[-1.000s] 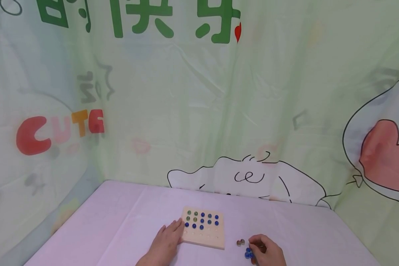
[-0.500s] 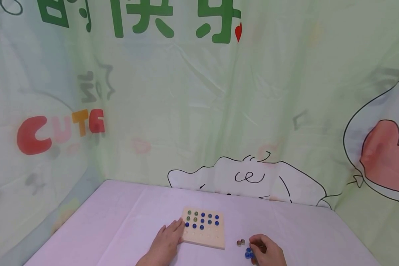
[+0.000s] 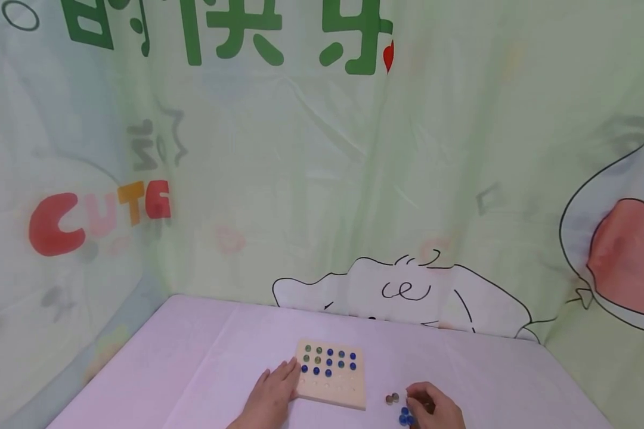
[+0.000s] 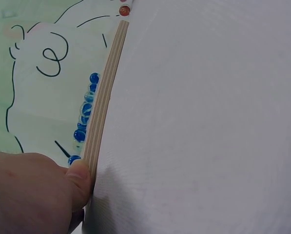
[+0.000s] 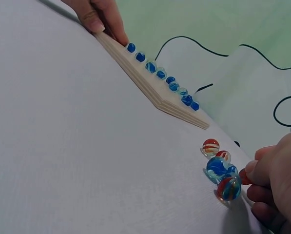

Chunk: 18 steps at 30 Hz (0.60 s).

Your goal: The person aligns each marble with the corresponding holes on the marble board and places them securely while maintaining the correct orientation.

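A pale wooden board (image 3: 349,395) with rows of small hollows carries green and blue marbles (image 3: 330,362) in its far rows. At its near left corner my left hand (image 3: 271,393) holds it, the thumb (image 4: 79,173) against the front edge and the fingers along the left side. To the right of the board my right hand (image 3: 437,407) is low over the table. Its thumb and fingers pinch a red marble (image 5: 244,176), partly hidden by the fingertips. Close by lie blue marbles (image 5: 217,168), a red-and-blue swirled marble (image 5: 229,188) and two red-and-white marbles (image 5: 211,147).
A pink-white cloth (image 3: 220,345) covers the table. Behind it hangs a pale green printed curtain (image 3: 322,179), which also closes off the left and right sides. The nearest hollows (image 3: 327,385) of the board hold no marbles.
The head view has tilted slightly, so everything sits a little lower. Both hands stay almost where they were; the right hand has shifted slightly off the loose marbles.
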Available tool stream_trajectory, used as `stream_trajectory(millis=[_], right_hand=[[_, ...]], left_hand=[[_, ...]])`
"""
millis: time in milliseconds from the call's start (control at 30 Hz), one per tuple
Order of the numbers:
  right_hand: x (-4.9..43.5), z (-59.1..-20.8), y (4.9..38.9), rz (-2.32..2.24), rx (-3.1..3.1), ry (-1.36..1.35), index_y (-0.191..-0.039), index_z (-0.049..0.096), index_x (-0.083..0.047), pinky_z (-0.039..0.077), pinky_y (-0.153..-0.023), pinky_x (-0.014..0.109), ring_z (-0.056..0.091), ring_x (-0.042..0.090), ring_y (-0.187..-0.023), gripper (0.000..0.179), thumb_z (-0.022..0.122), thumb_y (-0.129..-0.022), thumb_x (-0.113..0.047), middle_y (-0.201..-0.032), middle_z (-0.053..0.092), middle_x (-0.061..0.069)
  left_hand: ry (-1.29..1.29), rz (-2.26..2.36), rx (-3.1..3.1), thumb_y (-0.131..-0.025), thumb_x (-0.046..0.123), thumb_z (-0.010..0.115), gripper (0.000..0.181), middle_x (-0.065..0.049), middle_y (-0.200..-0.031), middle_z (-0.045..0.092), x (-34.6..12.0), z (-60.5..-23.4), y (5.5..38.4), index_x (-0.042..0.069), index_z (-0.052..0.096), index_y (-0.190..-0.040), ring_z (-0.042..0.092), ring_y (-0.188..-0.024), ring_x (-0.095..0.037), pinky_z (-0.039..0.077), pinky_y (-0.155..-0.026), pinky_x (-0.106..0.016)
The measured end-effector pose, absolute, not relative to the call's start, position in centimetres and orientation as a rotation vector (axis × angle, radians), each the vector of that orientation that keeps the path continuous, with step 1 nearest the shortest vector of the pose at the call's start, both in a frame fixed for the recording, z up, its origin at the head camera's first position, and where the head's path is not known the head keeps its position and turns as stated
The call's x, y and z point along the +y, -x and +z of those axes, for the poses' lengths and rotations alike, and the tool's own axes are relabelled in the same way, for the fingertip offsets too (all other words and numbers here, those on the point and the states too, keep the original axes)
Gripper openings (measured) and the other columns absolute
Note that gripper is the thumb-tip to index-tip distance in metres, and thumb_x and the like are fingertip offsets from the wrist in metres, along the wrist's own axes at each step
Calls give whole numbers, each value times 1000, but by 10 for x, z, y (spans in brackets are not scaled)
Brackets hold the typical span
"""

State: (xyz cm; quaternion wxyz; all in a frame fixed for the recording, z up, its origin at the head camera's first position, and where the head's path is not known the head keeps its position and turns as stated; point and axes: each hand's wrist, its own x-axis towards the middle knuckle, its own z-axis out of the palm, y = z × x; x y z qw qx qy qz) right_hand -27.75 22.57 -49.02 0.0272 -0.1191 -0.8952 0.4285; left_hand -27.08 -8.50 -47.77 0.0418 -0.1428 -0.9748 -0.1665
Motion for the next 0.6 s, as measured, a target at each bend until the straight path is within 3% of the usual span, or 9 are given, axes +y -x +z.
stream_trajectory(millis=[267,600], right_hand=[[215,-472,273,1259,-2692,299,-100,68,-5,56,-76,33,64,17,-86,12,67,-89,0,-92,70,3],[184,-458,277,1276,-2606,202,-100,68,-4,53,-68,27,62,13,-79,15,69,-87,4,-90,70,4]], left_hand=[[456,-504,-3003,-98,24,58,50,-8,-152,48,-84,-477,272,6,49,-144,46,-140,-28,40,-112,-57],[472,-507,-2987,-97,24,59,51,-8,-151,48,-86,-479,273,5,50,-143,46,-139,-29,41,-110,-58]])
